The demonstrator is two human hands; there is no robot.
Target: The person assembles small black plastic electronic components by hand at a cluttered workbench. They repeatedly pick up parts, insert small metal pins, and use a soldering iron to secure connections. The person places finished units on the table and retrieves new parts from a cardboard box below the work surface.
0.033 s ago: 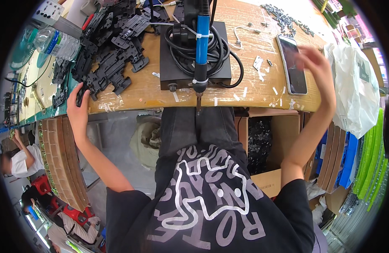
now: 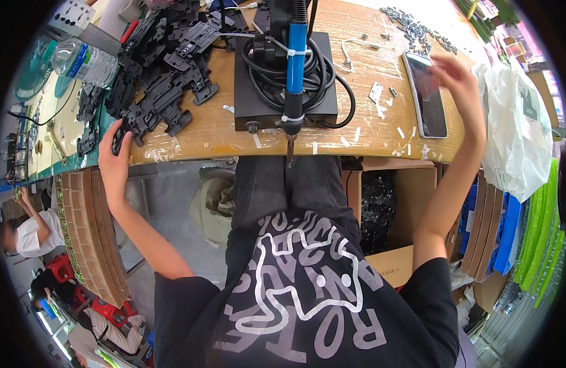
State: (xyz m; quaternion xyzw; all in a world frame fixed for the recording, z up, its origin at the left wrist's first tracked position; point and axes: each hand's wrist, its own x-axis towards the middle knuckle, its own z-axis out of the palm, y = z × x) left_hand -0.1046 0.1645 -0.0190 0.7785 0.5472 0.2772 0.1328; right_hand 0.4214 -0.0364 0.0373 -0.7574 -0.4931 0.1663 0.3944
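Note:
My left hand [image 2: 115, 153] rests at the table's front edge on the left, its thumb and fingers closed around a small black plastic part [image 2: 118, 140]. That part lies against a heap of black plastic parts [image 2: 163, 101], so its outline is partly hidden. On the right, my right hand [image 2: 459, 83] hovers over the upper end of a smartphone [image 2: 431, 119] that lies face up. Its fingers are apart, slightly smeared by motion, and nothing is in them; whether a fingertip touches the screen cannot be made out.
A blue-handled soldering iron [image 2: 294, 76] hangs tip-down before a black box [image 2: 246, 110] with coiled cable. Small metal pieces [image 2: 412, 27] lie at the back right. A white plastic bag [image 2: 513, 135] hangs at the right edge; a water bottle [image 2: 87, 64] is at the far left.
My right hand and forearm have shifted very slightly over the phone. My left hand keeps its grip in the same place.

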